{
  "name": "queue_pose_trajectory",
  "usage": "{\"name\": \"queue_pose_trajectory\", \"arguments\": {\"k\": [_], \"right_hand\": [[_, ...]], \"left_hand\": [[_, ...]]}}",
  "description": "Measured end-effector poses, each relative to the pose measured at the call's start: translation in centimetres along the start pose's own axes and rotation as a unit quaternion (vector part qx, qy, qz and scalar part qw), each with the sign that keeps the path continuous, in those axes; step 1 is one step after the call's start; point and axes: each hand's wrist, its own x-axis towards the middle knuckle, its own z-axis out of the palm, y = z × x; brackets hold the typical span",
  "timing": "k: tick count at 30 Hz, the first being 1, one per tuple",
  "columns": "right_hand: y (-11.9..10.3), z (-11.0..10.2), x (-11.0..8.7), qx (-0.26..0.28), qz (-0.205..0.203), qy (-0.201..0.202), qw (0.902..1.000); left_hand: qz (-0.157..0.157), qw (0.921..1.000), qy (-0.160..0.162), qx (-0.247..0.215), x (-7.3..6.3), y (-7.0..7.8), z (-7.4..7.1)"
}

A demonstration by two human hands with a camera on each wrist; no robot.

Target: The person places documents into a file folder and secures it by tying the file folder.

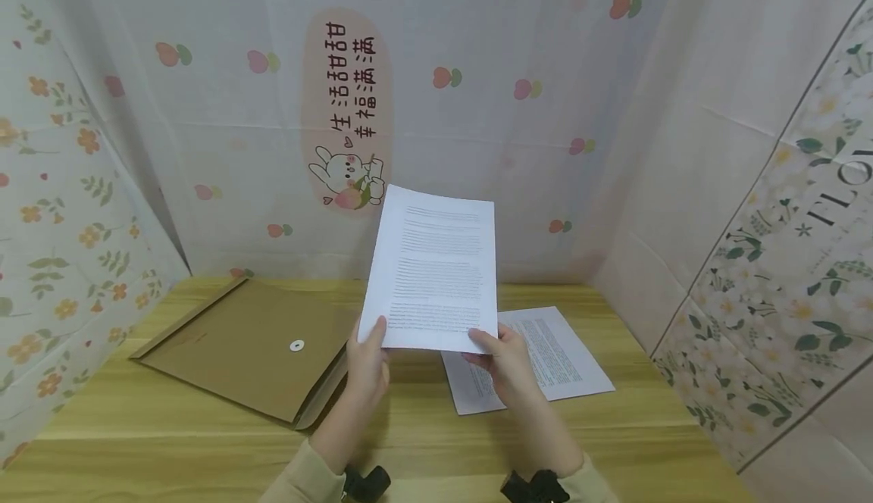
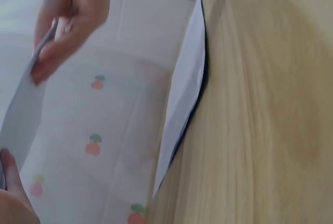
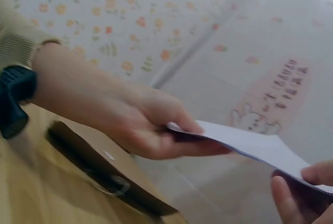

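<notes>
The left sleeve (image 1: pixel 308 477) and right sleeve (image 1: pixel 589 483) are pale beige, the left one finished with a ribbed cuff (image 3: pixel 16 52). Beside each, a small dark device (image 1: pixel 369 484) with a rounded, chunky body is worn. Both hands (image 1: pixel 367 363) are bare.

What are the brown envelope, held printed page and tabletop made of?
Brown envelope: probably kraft paper or thin card, matte, with folded edges. Printed page: seemingly paper, matte white, thin and slightly bowed in the right wrist view. Tabletop: wood or wood-look laminate, smooth-looking, judging by its yellowish, streaky grain; I can't tell which.
</notes>
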Motion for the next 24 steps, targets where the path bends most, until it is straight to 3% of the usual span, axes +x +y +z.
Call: {"name": "queue_pose_trajectory", "arguments": {"k": [4, 7, 14, 19, 24], "right_hand": [[1.1, 1.6, -1.0, 0.094, 0.01, 0.015, 0.9954], [1.7, 2.8, -1.8, 0.122, 0.006, 0.003, 0.9926], [2.4, 3.6, -2.3, 0.043, -0.044, -0.004, 0.9981], [2.0, 2.2, -1.7, -0.013, -0.078, -0.017, 0.9967], [1.3, 0.2, -0.9, -0.071, -0.073, -0.069, 0.9923]], "left_hand": [[0.012, 0.9992, 0.016, -0.034, -0.7, -0.2, 0.6], [0.016, 0.9987, 0.0, -0.048, -1.4, -0.4, 1.1], [0.012, 0.9972, -0.053, -0.051, -2.2, -0.4, 1.3], [0.013, 0.996, -0.087, -0.016, -1.9, 0.2, 0.3], [-0.007, 0.9947, -0.1, 0.025, -1.3, 1.1, -1.0]]}}
